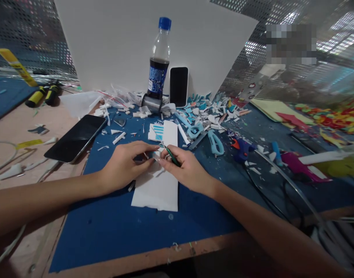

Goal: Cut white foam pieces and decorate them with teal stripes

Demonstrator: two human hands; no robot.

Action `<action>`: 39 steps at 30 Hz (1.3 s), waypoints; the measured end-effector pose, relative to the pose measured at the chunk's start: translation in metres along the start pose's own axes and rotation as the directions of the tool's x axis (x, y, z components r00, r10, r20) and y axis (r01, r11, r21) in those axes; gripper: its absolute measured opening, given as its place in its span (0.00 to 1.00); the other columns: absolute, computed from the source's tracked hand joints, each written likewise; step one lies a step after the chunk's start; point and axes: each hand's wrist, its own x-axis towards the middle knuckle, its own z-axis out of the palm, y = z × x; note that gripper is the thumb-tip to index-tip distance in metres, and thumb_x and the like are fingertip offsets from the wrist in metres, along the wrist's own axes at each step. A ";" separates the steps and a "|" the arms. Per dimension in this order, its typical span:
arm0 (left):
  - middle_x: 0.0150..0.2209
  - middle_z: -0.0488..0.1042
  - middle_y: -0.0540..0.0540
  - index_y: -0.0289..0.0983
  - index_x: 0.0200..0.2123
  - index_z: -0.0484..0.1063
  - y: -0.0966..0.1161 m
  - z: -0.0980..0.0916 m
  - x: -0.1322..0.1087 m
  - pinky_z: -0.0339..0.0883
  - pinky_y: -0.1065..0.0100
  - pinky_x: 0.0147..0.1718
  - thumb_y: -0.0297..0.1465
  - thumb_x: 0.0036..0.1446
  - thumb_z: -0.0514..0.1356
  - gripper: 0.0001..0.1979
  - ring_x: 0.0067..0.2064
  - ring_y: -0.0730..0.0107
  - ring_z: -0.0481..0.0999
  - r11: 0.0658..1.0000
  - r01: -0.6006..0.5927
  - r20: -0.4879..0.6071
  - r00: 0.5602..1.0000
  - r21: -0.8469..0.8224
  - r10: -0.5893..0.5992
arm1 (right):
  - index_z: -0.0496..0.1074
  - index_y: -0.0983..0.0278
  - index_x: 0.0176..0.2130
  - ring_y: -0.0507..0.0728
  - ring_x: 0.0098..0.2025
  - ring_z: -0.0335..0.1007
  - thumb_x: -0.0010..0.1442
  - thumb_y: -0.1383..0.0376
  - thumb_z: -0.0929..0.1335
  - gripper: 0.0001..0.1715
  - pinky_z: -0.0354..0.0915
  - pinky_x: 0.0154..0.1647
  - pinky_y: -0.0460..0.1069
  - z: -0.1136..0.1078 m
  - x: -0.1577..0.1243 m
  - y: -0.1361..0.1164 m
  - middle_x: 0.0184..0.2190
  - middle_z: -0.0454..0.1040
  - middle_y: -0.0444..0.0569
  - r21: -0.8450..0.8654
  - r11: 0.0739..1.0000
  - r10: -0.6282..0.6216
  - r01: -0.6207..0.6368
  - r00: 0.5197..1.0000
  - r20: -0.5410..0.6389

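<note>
Both hands meet over a long white foam strip [159,193] on the blue mat. My left hand [123,164] pinches a small white piece [157,153] between thumb and fingers. In my right hand [190,166] is a slim tool with a dark green handle [172,155] and a thin metal tip, held pen-like; its exact kind is unclear. Its tip points away from me, close to the white piece, and my right fingertips also come near that piece. Just beyond the hands lies a small white card with blue stripes [157,131].
A cola bottle [157,75] and an upright phone [178,87] stand before a white board [113,42]. Foam scraps [211,114] and light-blue scissors [215,143] lie behind. A black phone [76,138] rests left; a blue glue gun [241,150] with a cable sits right.
</note>
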 end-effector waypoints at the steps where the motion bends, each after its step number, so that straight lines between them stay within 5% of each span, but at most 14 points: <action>1: 0.37 0.79 0.38 0.29 0.42 0.77 0.000 0.000 0.000 0.73 0.74 0.31 0.28 0.57 0.59 0.12 0.36 0.67 0.79 1.000 0.016 -0.011 1.000 -0.014 -0.017 | 0.62 0.64 0.31 0.46 0.20 0.48 0.63 0.56 0.64 0.15 0.49 0.21 0.44 -0.002 0.000 0.000 0.20 0.53 0.37 -0.018 1.000 -0.002 0.002 1.000 -0.008; 6: 0.37 0.79 0.39 0.31 0.41 0.78 0.001 0.000 0.001 0.74 0.72 0.33 0.27 0.56 0.60 0.11 0.37 0.66 0.79 0.972 0.131 -0.048 0.989 -0.195 -0.142 | 0.65 0.65 0.34 0.46 0.19 0.49 0.67 0.52 0.59 0.20 0.49 0.21 0.45 -0.021 0.000 0.009 0.20 0.54 0.38 -0.225 0.944 -0.256 0.242 0.966 -0.036; 10: 0.34 0.78 0.41 0.33 0.40 0.79 0.000 0.000 0.002 0.72 0.73 0.30 0.24 0.54 0.61 0.11 0.34 0.70 0.77 0.938 0.105 -0.074 0.988 -0.331 -0.137 | 0.67 0.65 0.33 0.46 0.20 0.54 0.69 0.52 0.54 0.25 0.52 0.22 0.44 -0.032 0.004 0.013 0.20 0.61 0.40 -0.381 0.834 -0.411 0.400 0.910 0.055; 17: 0.32 0.75 0.44 0.37 0.44 0.79 -0.004 0.000 0.000 0.67 0.73 0.26 0.23 0.54 0.62 0.14 0.32 0.72 0.73 0.938 0.077 -0.094 0.989 -0.339 -0.115 | 0.69 0.65 0.35 0.47 0.24 0.61 0.67 0.58 0.61 0.15 0.55 0.24 0.44 -0.030 0.006 0.017 0.24 0.68 0.43 -0.429 0.794 -0.468 0.431 0.883 0.020; 22: 0.30 0.74 0.46 0.41 0.46 0.78 -0.006 -0.001 -0.001 0.66 0.73 0.26 0.23 0.53 0.63 0.17 0.30 0.73 0.70 0.927 0.025 -0.098 0.993 -0.374 -0.066 | 0.69 0.66 0.37 0.50 0.27 0.58 0.68 0.53 0.56 0.23 0.56 0.28 0.46 -0.032 0.006 0.018 0.25 0.64 0.45 -0.436 0.763 -0.509 0.478 0.859 0.050; 39: 0.37 0.72 0.49 0.51 0.51 0.72 -0.006 -0.002 -0.001 0.68 0.75 0.38 0.20 0.57 0.60 0.23 0.39 0.74 0.71 0.914 -0.063 -0.091 0.995 -0.401 0.028 | 0.67 0.66 0.36 0.53 0.30 0.60 0.70 0.59 0.55 0.20 0.57 0.30 0.48 -0.032 0.006 0.021 0.27 0.69 0.49 -0.489 0.722 -0.500 0.490 0.857 0.122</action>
